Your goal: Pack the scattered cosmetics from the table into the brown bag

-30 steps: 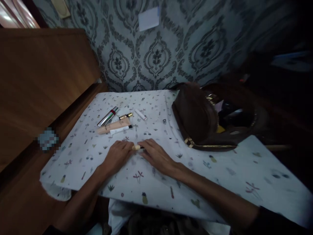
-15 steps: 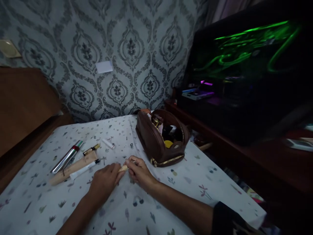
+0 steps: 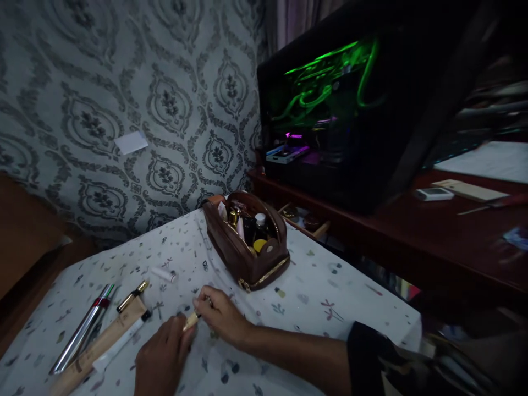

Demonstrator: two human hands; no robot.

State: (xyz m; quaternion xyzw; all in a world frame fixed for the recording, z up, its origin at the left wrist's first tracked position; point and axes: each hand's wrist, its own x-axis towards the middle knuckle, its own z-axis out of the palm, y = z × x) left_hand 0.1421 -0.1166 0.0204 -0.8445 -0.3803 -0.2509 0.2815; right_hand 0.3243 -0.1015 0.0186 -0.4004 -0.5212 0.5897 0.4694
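A small pale yellow tube (image 3: 191, 322) is between my two hands above the patterned tablecloth. My left hand (image 3: 164, 352) is wrapped round its body. The fingers of my right hand (image 3: 218, 313) pinch its dark upper end. An open brown bag (image 3: 231, 253) full of cosmetics stands beyond my right hand. To the left lie a silver tube with a red band (image 3: 84, 330), a gold-and-black tube (image 3: 132, 297), a beige squeeze tube (image 3: 99, 349), a thin white tube (image 3: 119, 345) and a short white cap-like piece (image 3: 164, 274).
At the right, a dark red desk (image 3: 437, 236) holds a computer case (image 3: 330, 121) with green lights and a small white device (image 3: 434, 194). An open drawer (image 3: 317, 228) is behind the bag. Brown furniture (image 3: 25, 231) borders the left.
The view has turned to the right, so things appear further left. A dark part now shows between the pale tube and my right fingertips, and my hands appear slightly lower.
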